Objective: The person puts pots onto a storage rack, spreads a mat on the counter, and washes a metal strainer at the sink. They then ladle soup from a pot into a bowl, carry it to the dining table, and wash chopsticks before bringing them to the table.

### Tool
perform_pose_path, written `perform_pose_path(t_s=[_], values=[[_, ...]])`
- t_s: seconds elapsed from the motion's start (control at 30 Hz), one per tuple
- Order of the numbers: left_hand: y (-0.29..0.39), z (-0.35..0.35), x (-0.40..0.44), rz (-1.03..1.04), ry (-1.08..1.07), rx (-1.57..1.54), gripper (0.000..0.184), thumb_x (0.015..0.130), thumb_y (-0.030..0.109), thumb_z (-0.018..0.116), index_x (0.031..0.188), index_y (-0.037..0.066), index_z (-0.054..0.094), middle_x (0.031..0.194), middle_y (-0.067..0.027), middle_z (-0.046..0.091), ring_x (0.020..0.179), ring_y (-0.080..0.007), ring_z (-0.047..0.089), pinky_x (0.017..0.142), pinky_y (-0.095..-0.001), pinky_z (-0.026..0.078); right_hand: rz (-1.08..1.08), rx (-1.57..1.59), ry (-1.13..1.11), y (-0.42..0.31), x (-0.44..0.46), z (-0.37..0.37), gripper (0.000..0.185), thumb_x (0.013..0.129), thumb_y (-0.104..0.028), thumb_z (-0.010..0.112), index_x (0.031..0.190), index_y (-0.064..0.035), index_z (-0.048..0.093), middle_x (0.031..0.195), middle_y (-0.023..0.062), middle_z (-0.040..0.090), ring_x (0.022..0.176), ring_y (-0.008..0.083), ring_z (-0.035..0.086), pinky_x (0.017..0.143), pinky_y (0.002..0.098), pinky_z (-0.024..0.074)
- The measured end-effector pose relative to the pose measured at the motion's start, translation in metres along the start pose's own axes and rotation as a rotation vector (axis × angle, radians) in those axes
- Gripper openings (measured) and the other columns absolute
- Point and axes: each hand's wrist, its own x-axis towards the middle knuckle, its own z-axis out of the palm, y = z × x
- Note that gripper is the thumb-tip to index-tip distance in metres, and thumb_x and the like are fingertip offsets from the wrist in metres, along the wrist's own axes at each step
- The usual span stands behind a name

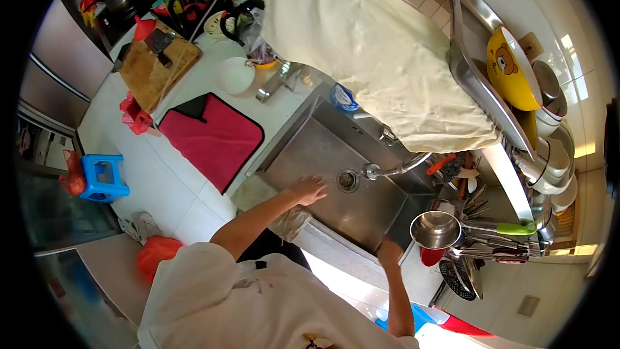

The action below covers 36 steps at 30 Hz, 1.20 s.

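Note:
My left hand (pixel 309 191) reaches over the near rim of the steel sink (pixel 303 155), palm down. Its fingers are stretched out and a little apart, holding nothing. At the sink's near right corner is my right hand (pixel 389 252). It is smeared, and its fingers are hidden, so I cannot tell what it touches. The drain (pixel 347 181) lies between the two hands, with the faucet (pixel 381 171) beyond it. Under my left forearm a pale cloth (pixel 290 223) hangs over the sink's front edge.
A red cloth (pixel 216 139) overhangs the counter on the left, near a cutting board (pixel 174 68) and a white bowl (pixel 236 75). Cream fabric (pixel 381 71) covers things behind the sink. A small pot (pixel 435 230) and utensils stand right. A blue stool (pixel 103 178) is on the floor.

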Motion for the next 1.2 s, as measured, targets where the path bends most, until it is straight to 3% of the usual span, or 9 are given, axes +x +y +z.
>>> perform_pose_path(t_s=[0.17,0.37,0.5,0.53,0.67,0.73,1.0,1.1,1.2], values=[[0.048,-0.078,-0.053,0.288,0.712,0.363,0.052,0.091,0.042,0.050,0.134,0.012,0.044,0.140,-0.0128,0.039,0.134,-0.0317,0.030,0.104,-0.0531,0.028,0.129,0.324,0.401,-0.024,-0.021,-0.031,0.022,0.088,-0.015,0.044,0.102,-0.0093,0.060,0.078,0.0212,0.064,0.072,0.0402,0.063,0.060,0.0521,0.0482],[-0.018,0.003,-0.106,0.238,0.285,0.423,0.050,0.091,0.036,0.054,0.134,0.013,0.043,0.139,-0.0106,0.041,0.133,-0.0294,0.033,0.106,-0.0508,0.028,-0.034,-0.035,0.205,-0.040,-0.037,0.020,0.015,0.086,-0.013,0.050,0.095,-0.0049,0.060,0.071,0.0214,0.063,0.068,0.0405,0.064,0.055,0.0449,0.0503],[-0.057,-0.055,-0.074,0.296,0.333,-0.817,0.043,0.091,0.035,0.052,0.126,0.010,0.050,0.120,-0.0140,0.057,0.112,-0.0308,0.054,0.096,-0.0461,0.041,-0.041,0.330,0.526,-0.077,-0.033,-0.012,0.019,0.087,-0.012,0.052,0.101,-0.0042,0.060,0.064,0.0122,0.063,0.059,0.0260,0.065,0.049,0.0369,0.0494],[-0.091,-0.072,-0.070,0.204,0.140,-1.310,0.040,0.093,0.032,0.049,0.124,0.008,0.050,0.116,-0.0150,0.059,0.108,-0.0316,0.057,0.093,-0.0437,0.045,-0.020,0.597,0.396,-0.089,-0.026,-0.024,0.019,0.089,-0.014,0.051,0.103,-0.0046,0.059,0.063,0.0090,0.059,0.055,0.0215,0.059,0.046,0.0340,0.0468],[-0.212,-0.142,-0.132,-0.140,0.473,-2.201,0.032,0.097,0.021,0.035,0.119,0.003,0.049,0.118,-0.0147,0.060,0.108,-0.0299,0.058,0.093,-0.0409,0.047,0.064,1.462,-0.144,-0.166,-0.030,-0.064,0.023,0.098,-0.016,0.043,0.115,-0.0067,0.054,0.064,-0.0006,0.046,0.045,0.0086,0.039,0.042,0.0246,0.0390],[-0.267,-0.142,-0.157,-0.236,0.712,-2.400,0.036,0.098,0.026,0.034,0.123,0.004,0.047,0.124,-0.0130,0.057,0.117,-0.0284,0.053,0.098,-0.0409,0.043,0.114,1.680,-0.225,-0.192,-0.033,-0.076,0.024,0.098,-0.018,0.043,0.117,-0.0069,0.053,0.066,-0.0008,0.045,0.049,0.0082,0.040,0.045,0.0235,0.0392],[-0.278,-0.147,-0.158,-0.329,0.612,-2.387,0.033,0.098,0.027,0.036,0.119,0.006,0.049,0.124,-0.0106,0.058,0.116,-0.0277,0.054,0.096,-0.0413,0.044,-0.104,2.503,-0.374,-0.217,-0.050,-0.045,0.027,0.094,-0.019,0.051,0.119,-0.0078,0.053,0.072,-0.0030,0.043,0.066,0.0084,0.043,0.050,0.0219,0.0373],[-0.274,-0.166,-0.171,-0.281,0.654,-2.520,0.026,0.095,0.025,0.049,0.109,0.004,0.053,0.108,-0.0117,0.063,0.100,-0.0269,0.061,0.078,-0.0367,0.052,0.888,1.834,-0.476,-0.188,-0.042,0.028,0.015,0.089,-0.015,0.055,0.100,-0.0048,0.055,0.057,-0.0011,0.039,0.048,0.0125,0.038,0.042,0.0252,0.0345],[-0.308,-0.173,-0.170,-0.421,0.930,-2.357,0.022,0.088,0.021,0.062,0.092,0.001,0.055,0.082,-0.0117,0.064,0.071,-0.0239,0.064,0.051,-0.0296,0.050,0.583,1.881,-0.181,-0.188,-0.047,-0.010,0.015,0.093,-0.015,0.047,0.084,-0.0055,0.053,0.054,0.0012,0.043,0.045,0.0161,0.045,0.036,0.0308,0.0361]])
